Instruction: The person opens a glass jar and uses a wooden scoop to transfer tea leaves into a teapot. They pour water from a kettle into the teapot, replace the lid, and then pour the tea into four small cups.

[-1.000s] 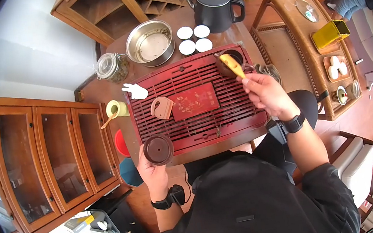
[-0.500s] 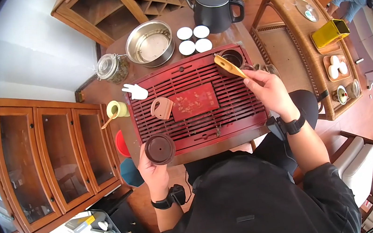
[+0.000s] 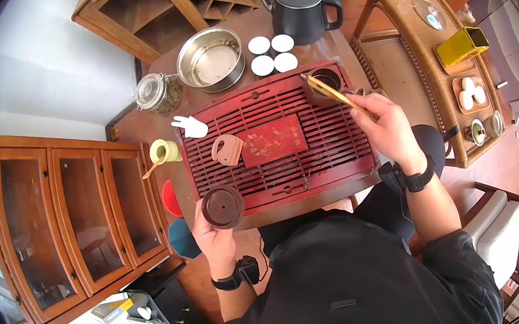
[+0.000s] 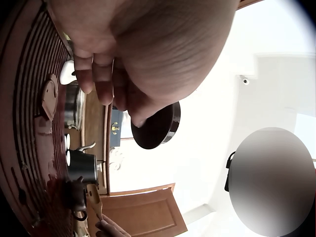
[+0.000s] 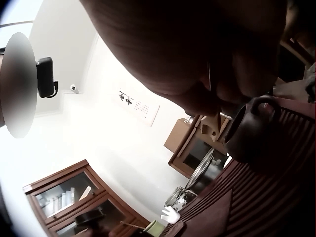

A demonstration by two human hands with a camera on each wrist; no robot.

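A dark brown teapot lid (image 3: 223,207) is held by my left hand (image 3: 216,240) beside the tray's near left corner. The left wrist view shows the same lid (image 4: 157,129) from the side, with the thumb at its edge. My right hand (image 3: 393,131) pinches the end of a wooden tea scoop (image 3: 333,92), which lies across the mouth of a dark brown teapot (image 3: 314,94) and appears nearly edge-on. In the right wrist view the teapot (image 5: 249,133) stands upright below the hand, its handle showing. The teapot sits at the tray's far right corner.
On the red slatted tea tray (image 3: 336,145) are a clay ornament (image 3: 226,150) and a white hand-shaped figure (image 3: 190,126). Behind it stand a glass jar (image 3: 155,94), a steel pot (image 3: 210,60), white-topped containers (image 3: 263,65) and a black kettle (image 3: 299,16). A green holder (image 3: 166,151) is left.
My right hand has shifted slightly toward me and to the right, and the scoop has turned from face-up to nearly edge-on over the teapot. My left hand with the lid has barely moved.
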